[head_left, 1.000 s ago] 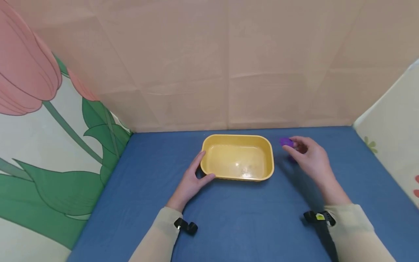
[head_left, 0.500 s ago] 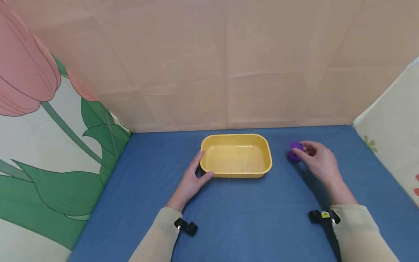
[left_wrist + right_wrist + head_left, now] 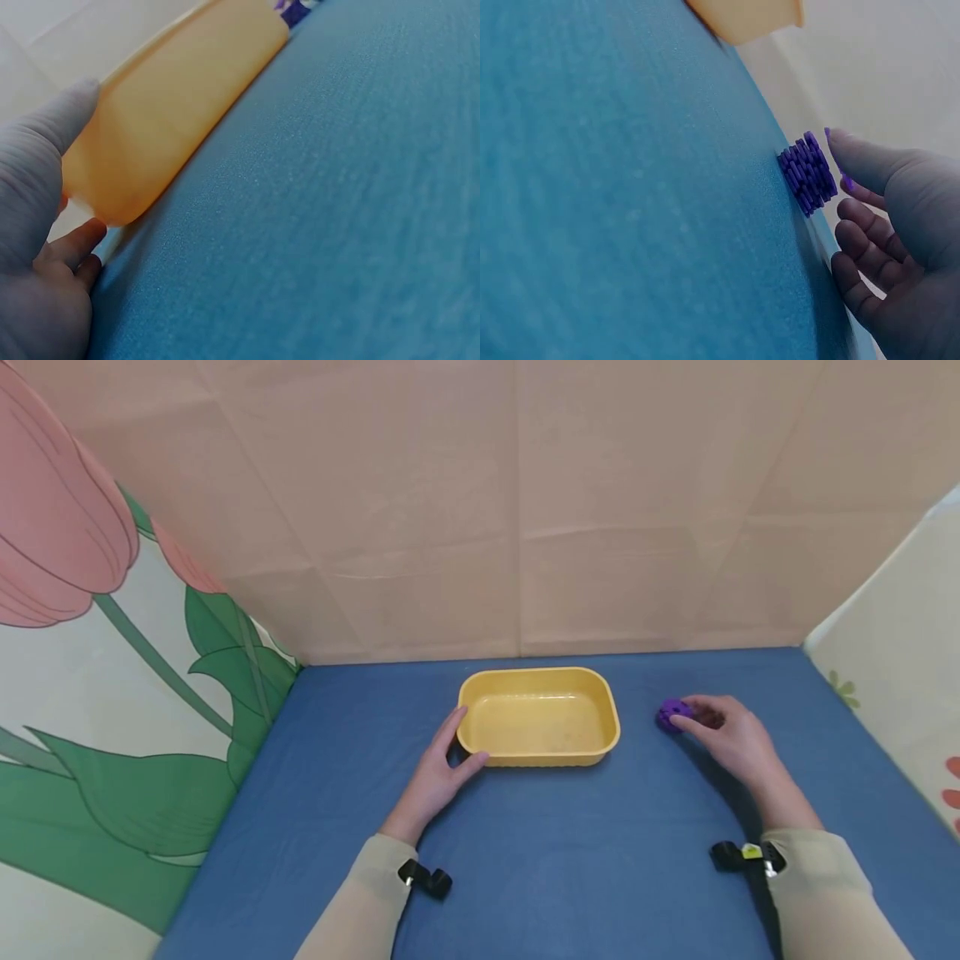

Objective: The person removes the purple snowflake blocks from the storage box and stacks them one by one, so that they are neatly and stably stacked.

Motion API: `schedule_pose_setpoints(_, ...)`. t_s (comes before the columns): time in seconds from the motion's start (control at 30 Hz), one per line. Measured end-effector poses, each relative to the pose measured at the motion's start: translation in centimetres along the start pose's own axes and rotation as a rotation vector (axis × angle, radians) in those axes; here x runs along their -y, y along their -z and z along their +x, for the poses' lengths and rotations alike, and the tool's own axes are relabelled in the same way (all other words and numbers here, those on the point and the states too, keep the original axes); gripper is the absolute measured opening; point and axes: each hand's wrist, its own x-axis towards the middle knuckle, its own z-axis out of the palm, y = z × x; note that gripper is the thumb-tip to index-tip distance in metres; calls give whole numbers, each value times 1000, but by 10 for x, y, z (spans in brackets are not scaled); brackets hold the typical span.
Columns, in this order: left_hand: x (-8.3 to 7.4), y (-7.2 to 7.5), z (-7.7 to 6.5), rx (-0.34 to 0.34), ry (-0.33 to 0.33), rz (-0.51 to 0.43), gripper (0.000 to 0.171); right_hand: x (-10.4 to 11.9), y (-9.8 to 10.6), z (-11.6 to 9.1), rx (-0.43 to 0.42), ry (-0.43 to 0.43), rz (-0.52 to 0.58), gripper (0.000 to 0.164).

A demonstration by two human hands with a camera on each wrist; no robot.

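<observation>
At the far right of the blue cloth stands a short stack of purple notched discs (image 3: 808, 174), seen edge-on in the right wrist view. My right hand (image 3: 731, 739) is beside it and pinches one more purple disc (image 3: 847, 182) between thumb and fingers, just over the stack. The thumb hides most of that disc; whether it touches the stack, I cannot tell. A shallow yellow plastic tray (image 3: 540, 756) sits in the middle. My left hand (image 3: 435, 777) holds its near left corner, thumb (image 3: 71, 112) against the front wall, fingers at the left end.
Blue cloth (image 3: 555, 860) covers the table. A plain beige sheet (image 3: 517, 510) rises behind it. Flower-printed panels stand at the left (image 3: 150, 718) and the right (image 3: 915, 652). Each wrist wears a small black camera.
My right hand has moved a little right and then down, bringing the pinched purple disc from left of the stack to over its top. The left hand keeps its hold on the tray.
</observation>
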Motion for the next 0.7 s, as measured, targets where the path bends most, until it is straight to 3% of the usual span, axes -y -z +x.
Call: schedule_pose_setpoints(0.7, 1, -1, -1, -7, 10, -4, 89, -7, 0, -3, 54, 6, -18, 56)
